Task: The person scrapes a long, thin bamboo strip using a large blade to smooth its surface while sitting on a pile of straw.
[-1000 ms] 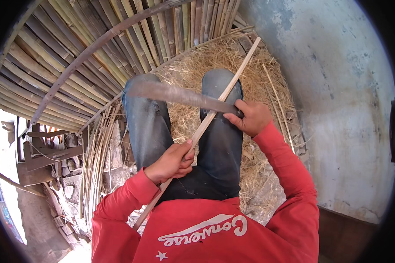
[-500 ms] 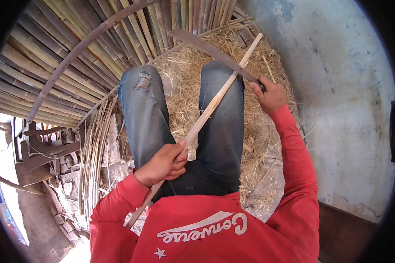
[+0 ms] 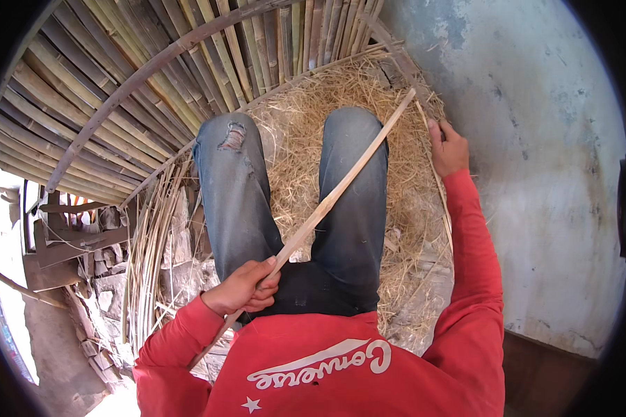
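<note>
My left hand [image 3: 243, 288] is wrapped round the lower part of a long pale bamboo strip [image 3: 341, 186]. The strip slants from beside my left forearm, across my lap and over my right knee, its far tip towards the wall. At the right, my right hand [image 3: 449, 149] is closed on a machete, its handle mostly hidden by the fingers. The long dull blade [image 3: 400, 61] points up and away, beyond the strip's tip and apart from it. A thin pale sliver [image 3: 441, 187] runs down beside my right hand and forearm.
Straw-like shavings [image 3: 292, 139] cover the floor round my knees. A slatted bamboo frame with a curved wooden bar [image 3: 146, 69] stands at the far left. Thin split strips [image 3: 149, 257] lean at my left. A weathered wall [image 3: 535, 181] rises close on the right.
The machete has come off the strip, and my right hand has moved right, the blade swinging upright. My left hand and the strip have shifted towards me and slightly left.
</note>
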The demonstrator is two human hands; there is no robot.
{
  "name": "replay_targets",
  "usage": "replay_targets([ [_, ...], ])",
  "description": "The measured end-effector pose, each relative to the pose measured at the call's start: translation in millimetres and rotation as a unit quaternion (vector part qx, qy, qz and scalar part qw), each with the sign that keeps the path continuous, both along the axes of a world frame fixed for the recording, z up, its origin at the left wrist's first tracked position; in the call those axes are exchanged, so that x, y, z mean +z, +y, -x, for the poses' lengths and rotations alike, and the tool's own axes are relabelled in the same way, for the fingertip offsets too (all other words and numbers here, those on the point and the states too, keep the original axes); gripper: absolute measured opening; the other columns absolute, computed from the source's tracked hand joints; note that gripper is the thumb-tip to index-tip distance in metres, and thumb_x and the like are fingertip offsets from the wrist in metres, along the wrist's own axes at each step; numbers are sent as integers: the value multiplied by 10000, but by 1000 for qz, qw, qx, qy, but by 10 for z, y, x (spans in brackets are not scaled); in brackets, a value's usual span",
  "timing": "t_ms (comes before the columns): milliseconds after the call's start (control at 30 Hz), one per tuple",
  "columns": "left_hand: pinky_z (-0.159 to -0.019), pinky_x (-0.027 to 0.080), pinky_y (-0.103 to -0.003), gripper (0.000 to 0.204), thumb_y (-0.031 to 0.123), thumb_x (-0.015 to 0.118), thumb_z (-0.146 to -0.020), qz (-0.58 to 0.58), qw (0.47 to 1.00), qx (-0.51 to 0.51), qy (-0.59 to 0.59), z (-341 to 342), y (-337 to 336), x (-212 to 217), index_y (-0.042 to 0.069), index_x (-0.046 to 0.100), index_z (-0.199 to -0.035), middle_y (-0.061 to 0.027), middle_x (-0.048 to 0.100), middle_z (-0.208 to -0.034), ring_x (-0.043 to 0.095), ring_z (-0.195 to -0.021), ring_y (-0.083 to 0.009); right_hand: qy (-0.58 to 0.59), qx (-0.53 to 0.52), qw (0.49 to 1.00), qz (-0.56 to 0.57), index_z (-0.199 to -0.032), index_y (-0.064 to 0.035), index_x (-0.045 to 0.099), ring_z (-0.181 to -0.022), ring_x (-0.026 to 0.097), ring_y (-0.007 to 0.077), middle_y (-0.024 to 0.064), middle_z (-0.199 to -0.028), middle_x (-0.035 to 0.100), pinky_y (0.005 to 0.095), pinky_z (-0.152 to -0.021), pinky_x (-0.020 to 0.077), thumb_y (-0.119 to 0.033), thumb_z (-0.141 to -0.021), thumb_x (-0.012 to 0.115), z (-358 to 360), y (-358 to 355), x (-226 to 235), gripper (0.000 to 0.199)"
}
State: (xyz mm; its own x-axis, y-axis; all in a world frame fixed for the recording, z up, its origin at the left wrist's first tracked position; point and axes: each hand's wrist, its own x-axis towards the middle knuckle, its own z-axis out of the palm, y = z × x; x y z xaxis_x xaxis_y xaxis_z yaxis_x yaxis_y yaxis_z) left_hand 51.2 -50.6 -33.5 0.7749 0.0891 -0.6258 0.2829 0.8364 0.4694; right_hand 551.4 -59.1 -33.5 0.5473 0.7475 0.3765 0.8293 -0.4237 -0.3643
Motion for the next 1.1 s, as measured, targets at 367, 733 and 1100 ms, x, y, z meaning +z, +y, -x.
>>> replay_targets([
  [367,-368,172,-237,595,552,376,-1149,3,1000,8,16,9,46,-8,146,367,-713,49,275,-541,227,-431,-53,-78,288,954,42,-912,-108,658,-661,716,337,117,-717,687,469,-569,539,-651,-915,730,874,-273,-171,547],
  [733,-344,230,-225,523,492,340,-1173,134,989,40,-48,283,-139,-191,103,455,-844,40,303,-526,269,-391,-57,221,14,973,-59,-946,-16,724,-639,571,216,111,-692,606,369,-638,471,-543,-1086,555,-398,-299,-510,570],
  [1100,-309,241,-214,371,431,315,-1189,257,949,80,-165,-237,221,-270,135,439,-1001,45,336,-547,308,-385,-50,115,209,969,57,-909,-52,721,-600,662,394,163,-634,631,473,-572,499,-604,-1000,665,1081,-359,159,562],
])
